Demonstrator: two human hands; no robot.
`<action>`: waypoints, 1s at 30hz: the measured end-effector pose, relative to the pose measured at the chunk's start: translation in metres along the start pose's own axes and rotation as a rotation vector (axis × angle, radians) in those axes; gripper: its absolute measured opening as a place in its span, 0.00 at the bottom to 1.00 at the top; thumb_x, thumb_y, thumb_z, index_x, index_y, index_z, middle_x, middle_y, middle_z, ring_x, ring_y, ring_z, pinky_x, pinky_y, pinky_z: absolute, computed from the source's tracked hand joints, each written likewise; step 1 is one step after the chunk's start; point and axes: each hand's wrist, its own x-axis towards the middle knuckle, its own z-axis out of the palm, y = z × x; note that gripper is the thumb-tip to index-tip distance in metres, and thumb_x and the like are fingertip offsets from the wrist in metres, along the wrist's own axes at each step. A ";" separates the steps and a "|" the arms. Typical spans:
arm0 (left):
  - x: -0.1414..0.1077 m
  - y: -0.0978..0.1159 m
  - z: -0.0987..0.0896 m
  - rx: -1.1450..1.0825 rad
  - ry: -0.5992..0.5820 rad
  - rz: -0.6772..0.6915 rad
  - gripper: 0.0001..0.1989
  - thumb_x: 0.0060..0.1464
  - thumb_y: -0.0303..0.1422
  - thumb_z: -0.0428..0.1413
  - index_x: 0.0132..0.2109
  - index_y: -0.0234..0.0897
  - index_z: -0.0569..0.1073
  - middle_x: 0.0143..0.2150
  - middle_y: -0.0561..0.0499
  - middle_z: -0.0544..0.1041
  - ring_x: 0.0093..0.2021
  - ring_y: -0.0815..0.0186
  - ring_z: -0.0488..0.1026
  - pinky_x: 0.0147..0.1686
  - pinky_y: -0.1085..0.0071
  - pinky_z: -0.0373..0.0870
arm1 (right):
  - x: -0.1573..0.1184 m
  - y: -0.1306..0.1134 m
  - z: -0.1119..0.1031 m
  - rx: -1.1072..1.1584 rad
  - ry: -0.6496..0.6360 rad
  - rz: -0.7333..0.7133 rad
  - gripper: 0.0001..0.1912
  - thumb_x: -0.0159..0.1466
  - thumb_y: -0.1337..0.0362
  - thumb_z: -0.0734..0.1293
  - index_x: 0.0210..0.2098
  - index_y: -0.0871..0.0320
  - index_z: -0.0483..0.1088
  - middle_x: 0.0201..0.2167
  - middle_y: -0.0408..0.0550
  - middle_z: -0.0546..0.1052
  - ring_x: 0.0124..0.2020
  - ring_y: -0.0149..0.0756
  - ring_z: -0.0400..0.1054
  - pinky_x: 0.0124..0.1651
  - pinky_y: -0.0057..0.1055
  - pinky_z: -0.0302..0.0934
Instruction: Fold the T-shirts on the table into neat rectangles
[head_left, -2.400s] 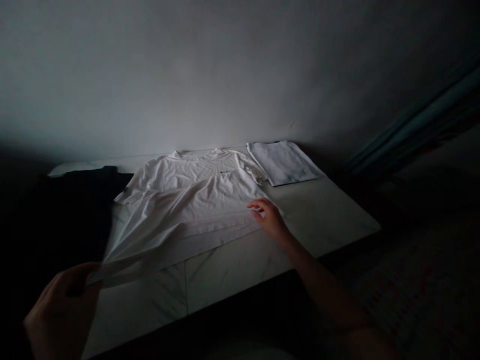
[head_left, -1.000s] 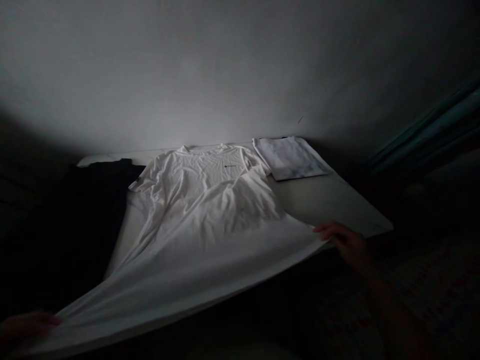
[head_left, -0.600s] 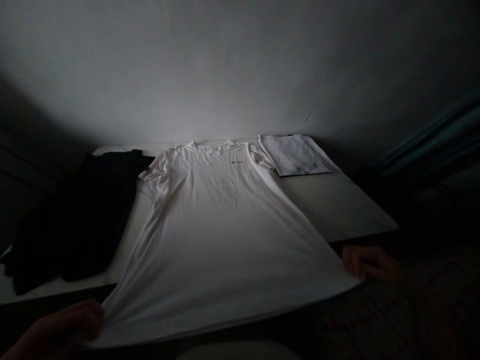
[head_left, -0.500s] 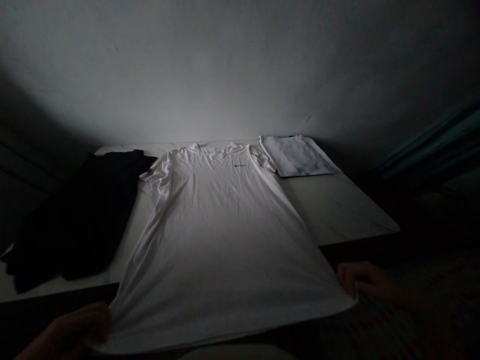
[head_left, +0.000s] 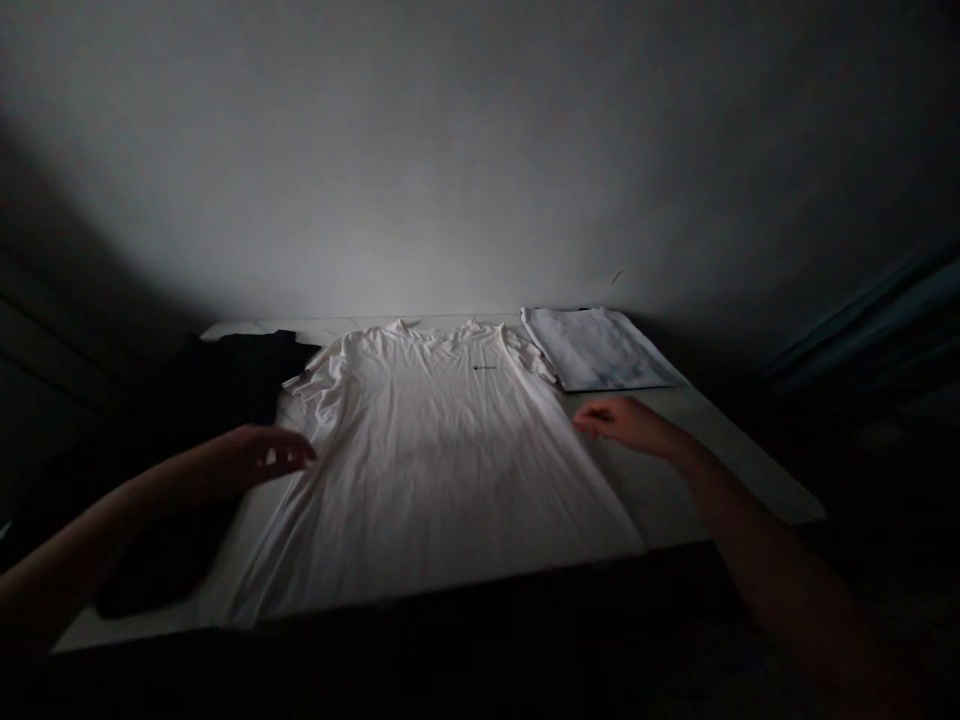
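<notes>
A white T-shirt (head_left: 442,460) with a small dark logo on its chest lies spread on the table (head_left: 675,490), its collar toward the wall and its hem along the front edge. My left hand (head_left: 277,452) is over the shirt's left side with its fingers apart and nothing in them. Near the right side of the shirt, below the sleeve, hovers my right hand (head_left: 611,420). Its fingers are bent and partly spread, with no cloth in them.
Dark clothing (head_left: 247,385) lies on the table's left part, partly behind my left arm. At the back right rests a folded white and grey cloth (head_left: 600,348). A pale wall (head_left: 450,150) rises behind the table, and bluish fabric (head_left: 885,310) shows at far right.
Both hands have let go of the shirt's hem corners and moved up along its sides. The hem, stretched toward me before, now lies down at the table's front edge.
</notes>
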 end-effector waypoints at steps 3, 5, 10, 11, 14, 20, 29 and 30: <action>0.095 -0.011 -0.024 0.071 0.109 0.069 0.22 0.56 0.44 0.49 0.48 0.36 0.78 0.42 0.46 0.82 0.39 0.63 0.77 0.44 0.68 0.71 | 0.093 -0.004 -0.011 -0.137 0.189 0.041 0.13 0.65 0.62 0.63 0.35 0.62 0.78 0.32 0.51 0.82 0.35 0.37 0.75 0.40 0.27 0.64; 0.153 -0.016 -0.032 0.203 0.243 -0.003 0.22 0.57 0.40 0.48 0.52 0.33 0.76 0.50 0.40 0.79 0.47 0.57 0.77 0.52 0.63 0.69 | 0.150 -0.006 -0.011 -0.260 0.296 0.113 0.12 0.66 0.66 0.62 0.36 0.62 0.78 0.36 0.51 0.82 0.41 0.37 0.75 0.43 0.25 0.64; 0.246 -0.031 -0.019 0.273 0.342 -0.357 0.25 0.61 0.38 0.47 0.60 0.29 0.69 0.59 0.32 0.73 0.58 0.48 0.71 0.55 0.56 0.67 | 0.256 -0.008 0.008 -0.320 0.394 0.162 0.13 0.67 0.67 0.64 0.49 0.61 0.75 0.50 0.54 0.79 0.51 0.37 0.73 0.52 0.27 0.63; 0.259 -0.034 -0.013 0.255 0.343 -0.386 0.25 0.62 0.38 0.47 0.61 0.30 0.69 0.58 0.32 0.72 0.58 0.48 0.70 0.55 0.56 0.66 | 0.271 -0.007 0.013 -0.322 0.401 0.164 0.15 0.67 0.66 0.65 0.52 0.62 0.74 0.52 0.56 0.78 0.53 0.38 0.72 0.53 0.27 0.62; 0.288 -0.041 0.003 0.210 0.368 -0.407 0.23 0.61 0.40 0.49 0.58 0.34 0.71 0.57 0.33 0.73 0.58 0.46 0.69 0.54 0.53 0.66 | 0.310 0.001 0.026 -0.329 0.408 0.177 0.18 0.67 0.61 0.67 0.53 0.64 0.73 0.54 0.63 0.76 0.55 0.42 0.71 0.54 0.30 0.62; 0.321 -0.052 0.012 0.092 0.371 -0.368 0.17 0.63 0.37 0.47 0.53 0.37 0.73 0.55 0.39 0.76 0.56 0.52 0.71 0.53 0.58 0.67 | 0.357 0.020 0.031 -0.293 0.351 0.144 0.09 0.66 0.62 0.68 0.43 0.55 0.78 0.44 0.51 0.81 0.46 0.39 0.75 0.47 0.28 0.64; 0.341 -0.063 -0.001 0.185 0.446 -0.366 0.16 0.68 0.38 0.43 0.54 0.38 0.69 0.56 0.41 0.71 0.45 0.57 0.76 0.39 0.65 0.69 | 0.383 0.015 0.022 -0.384 0.477 0.048 0.11 0.71 0.65 0.62 0.47 0.60 0.74 0.50 0.56 0.77 0.52 0.41 0.69 0.52 0.31 0.60; 0.343 -0.063 -0.001 0.210 0.439 -0.355 0.16 0.68 0.38 0.43 0.53 0.38 0.69 0.56 0.41 0.71 0.45 0.57 0.76 0.40 0.65 0.69 | 0.383 0.012 0.023 -0.412 0.461 0.040 0.11 0.71 0.66 0.61 0.48 0.60 0.74 0.51 0.57 0.76 0.52 0.41 0.69 0.52 0.32 0.59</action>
